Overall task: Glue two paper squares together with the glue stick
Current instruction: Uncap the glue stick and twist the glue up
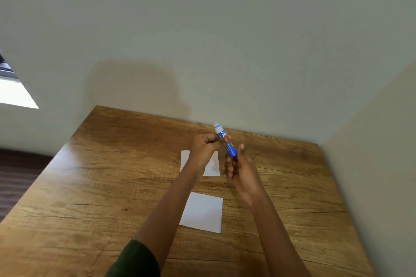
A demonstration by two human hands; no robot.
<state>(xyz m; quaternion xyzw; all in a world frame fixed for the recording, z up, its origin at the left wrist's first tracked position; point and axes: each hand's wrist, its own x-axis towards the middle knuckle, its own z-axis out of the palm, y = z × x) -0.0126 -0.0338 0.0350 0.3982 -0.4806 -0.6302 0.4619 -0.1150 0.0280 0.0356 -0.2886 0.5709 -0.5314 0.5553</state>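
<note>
Near square [202, 211] is laid lower centre; above, glue stick [230, 149] is gripped by left hand [206, 145] and right hand [239, 165], far square [213, 165] half-hidden.

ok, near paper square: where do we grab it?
Likely its near right corner, pinched from the right. The near paper square lies flat on the wooden table, so only edges offer a grip, and the left forearm hides its left edge.

Soft, even light, perhaps from the left window [13, 94]; slight blur, bowed edges.
</note>
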